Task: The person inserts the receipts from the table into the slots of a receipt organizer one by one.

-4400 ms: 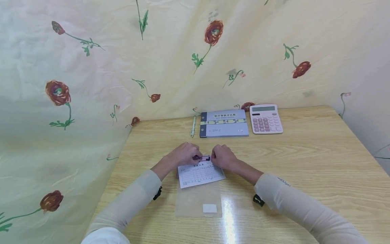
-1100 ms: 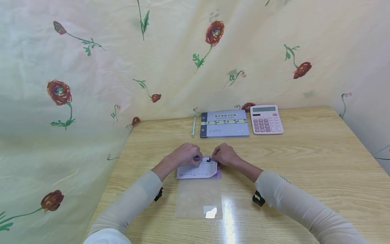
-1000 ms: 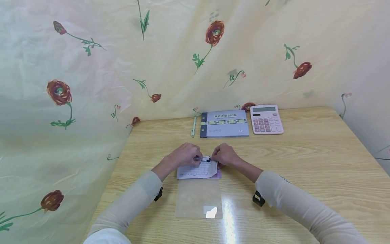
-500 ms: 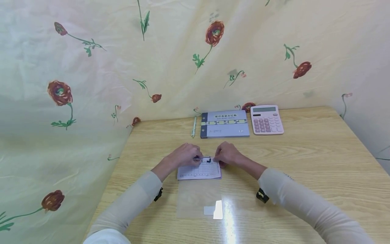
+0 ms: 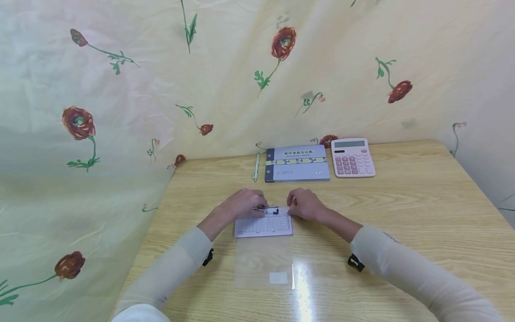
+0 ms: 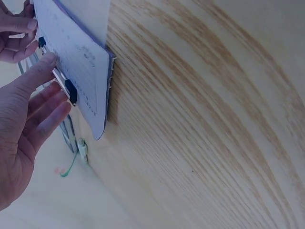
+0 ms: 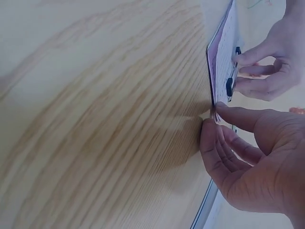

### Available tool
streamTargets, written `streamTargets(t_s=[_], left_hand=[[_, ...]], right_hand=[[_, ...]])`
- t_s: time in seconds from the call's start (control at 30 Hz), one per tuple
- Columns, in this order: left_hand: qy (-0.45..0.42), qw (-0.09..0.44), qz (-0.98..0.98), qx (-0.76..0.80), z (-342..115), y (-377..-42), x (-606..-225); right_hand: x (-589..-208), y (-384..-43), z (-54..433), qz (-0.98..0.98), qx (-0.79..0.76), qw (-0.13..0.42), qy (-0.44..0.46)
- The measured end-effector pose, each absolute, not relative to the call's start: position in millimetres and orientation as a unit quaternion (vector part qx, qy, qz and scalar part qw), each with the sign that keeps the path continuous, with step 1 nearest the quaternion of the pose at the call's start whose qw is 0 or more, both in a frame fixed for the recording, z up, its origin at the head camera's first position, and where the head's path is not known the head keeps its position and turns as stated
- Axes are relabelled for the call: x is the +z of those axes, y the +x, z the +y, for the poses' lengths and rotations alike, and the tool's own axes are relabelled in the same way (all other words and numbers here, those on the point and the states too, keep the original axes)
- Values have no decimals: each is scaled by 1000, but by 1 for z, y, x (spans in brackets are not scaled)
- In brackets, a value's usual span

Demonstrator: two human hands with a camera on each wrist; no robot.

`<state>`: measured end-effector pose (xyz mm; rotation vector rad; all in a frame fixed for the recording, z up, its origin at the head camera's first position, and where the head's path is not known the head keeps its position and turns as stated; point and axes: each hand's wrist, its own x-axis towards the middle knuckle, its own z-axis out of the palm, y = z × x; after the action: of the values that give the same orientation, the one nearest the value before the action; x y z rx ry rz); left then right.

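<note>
A printed form sheet (image 5: 265, 226) lies on a purple-backed stack, its edges nearly lined up with it. At its far edge sits a metal clip (image 6: 70, 89) with black ends. My left hand (image 5: 244, 203) pinches the clip, thumb on top and fingers beneath, as the left wrist view shows. My right hand (image 5: 306, 204) pinches the far right corner of the sheets between thumb and fingers. In the right wrist view the purple layer (image 7: 214, 52) shows along the side edge. A clear plastic sheet (image 5: 257, 259) with a white label (image 5: 278, 278) extends toward me from the stack.
Behind the hands, a blue-grey ledger book (image 5: 297, 170) lies near the back edge of the wooden table (image 5: 410, 192). A light green pen (image 5: 256, 167) is left of it, a pink calculator (image 5: 352, 157) right. Flowered cloth (image 5: 225, 80) hangs behind.
The form, slanted 4.4 s ago, now lies square over the stack. Its right side, bent up about a second ago, is flat. My right hand has shifted slightly right; my left has barely moved.
</note>
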<state>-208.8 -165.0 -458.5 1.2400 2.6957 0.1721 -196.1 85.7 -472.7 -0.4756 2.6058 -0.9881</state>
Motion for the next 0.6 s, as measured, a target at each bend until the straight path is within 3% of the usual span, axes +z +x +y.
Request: streamTargets(t_s=[0.33,0.6], left_hand=[[381,61,921,49,-179,-202,-451],[326,122,933,85,-196,-175,-452]], right_hand=[[-472,-191,100,913,-323,121,-219],[-480,-176,106,907,-272,108,-303]])
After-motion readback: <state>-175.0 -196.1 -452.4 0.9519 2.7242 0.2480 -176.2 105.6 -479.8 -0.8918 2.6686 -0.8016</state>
